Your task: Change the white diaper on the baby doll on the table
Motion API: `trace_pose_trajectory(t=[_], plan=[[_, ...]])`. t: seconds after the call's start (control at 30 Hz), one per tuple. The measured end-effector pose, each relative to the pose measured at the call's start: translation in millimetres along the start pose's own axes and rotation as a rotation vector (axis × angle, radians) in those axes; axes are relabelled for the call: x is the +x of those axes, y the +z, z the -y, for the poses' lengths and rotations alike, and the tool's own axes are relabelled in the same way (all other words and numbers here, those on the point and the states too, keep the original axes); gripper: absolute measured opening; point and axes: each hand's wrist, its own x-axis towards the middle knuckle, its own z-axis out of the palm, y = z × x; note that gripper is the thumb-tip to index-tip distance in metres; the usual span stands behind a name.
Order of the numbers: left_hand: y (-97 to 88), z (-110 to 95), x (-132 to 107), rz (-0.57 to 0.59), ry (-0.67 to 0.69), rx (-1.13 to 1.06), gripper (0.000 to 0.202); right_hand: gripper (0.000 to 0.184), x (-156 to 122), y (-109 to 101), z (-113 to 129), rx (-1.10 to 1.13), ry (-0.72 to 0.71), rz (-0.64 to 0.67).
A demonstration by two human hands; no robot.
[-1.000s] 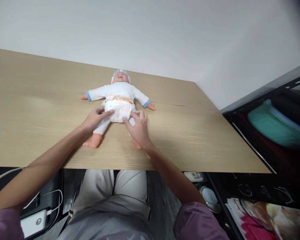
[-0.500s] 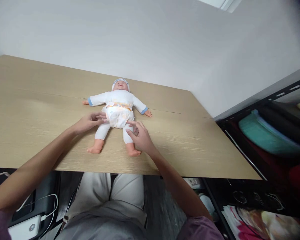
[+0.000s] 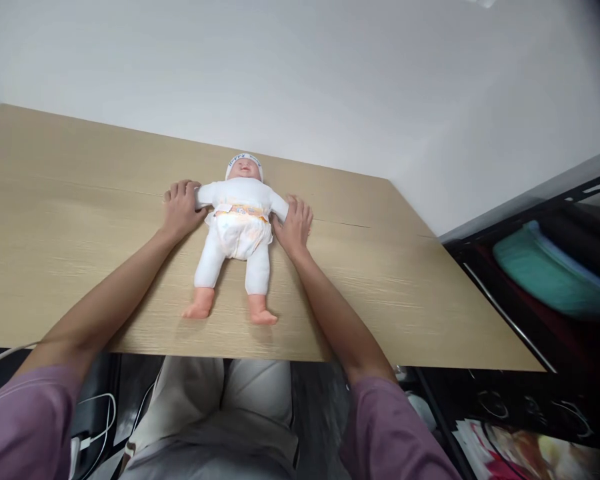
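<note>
A baby doll (image 3: 243, 190) in a white suit and printed white cap lies on its back, its feet toward me. Around its hips and waist sits a white diaper (image 3: 240, 237) with an orange printed band. My left hand (image 3: 181, 208) is wrapped over the doll's arm on the left, covering its forearm and hand. On the other side, my right hand (image 3: 295, 223) closes over the doll's other arm and hides its cuff and most of its hand. Both doll legs lie slightly apart on the wood.
The doll lies on a light wooden table (image 3: 390, 287) that meets a white wall (image 3: 300, 80) at the back. On the right stands a black shelf holding a teal item (image 3: 555, 267). A white cable (image 3: 103, 420) hangs below the table at the left.
Both hands have moved up from beside the diaper and upper legs to the doll's arms and closed over them. The camera view has shifted slightly.
</note>
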Motion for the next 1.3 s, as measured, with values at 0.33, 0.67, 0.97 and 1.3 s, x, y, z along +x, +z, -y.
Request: trace_pose_trajectory(t=[0.33,0.67,0.97,1.3], plan=[[7.9,2.1,16.7,0.123,-0.03,0.12,0.065,0.043,8.8,14.1,-12.9,0.045,0.067,0.09],[-100.5,-86.7,-18.6,0.176,-0.161,-0.033,0.056,0.042,21.0,-63.9,0.6,0.446,0.293,0.202],[-176.9,-125.9,-309.5,0.342,0.212,-0.331,0.052,0.038,-127.4,-252.0,12.5,0.45,-0.01,0.291],[-186.3,-71.9,-513.3,0.93,-0.133,-0.424,0.051,0.046,-305.3,-247.8,68.6,0.399,-0.201,0.713]])
